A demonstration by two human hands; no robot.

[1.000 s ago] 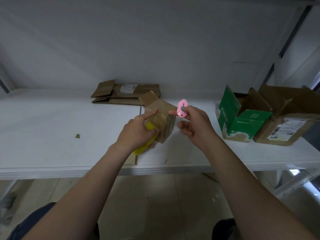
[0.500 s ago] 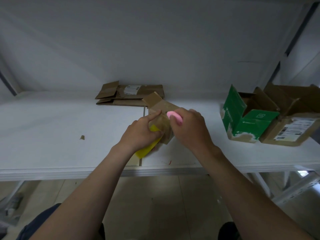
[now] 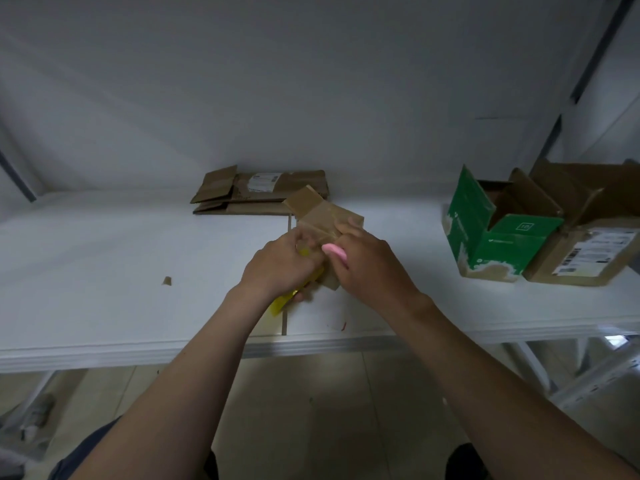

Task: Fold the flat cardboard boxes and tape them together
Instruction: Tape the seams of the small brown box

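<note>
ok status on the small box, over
Left hand grips yellow tape roll against small brown box. Right hand holds pink cutter at it. Nothing blocking.

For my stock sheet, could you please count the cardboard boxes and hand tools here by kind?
Set-up boxes: 3 (held box, green box, labelled box)
Flat pile: 1
Tools: 2 (pink cutter, yellow tool)
Total: 6
</note>
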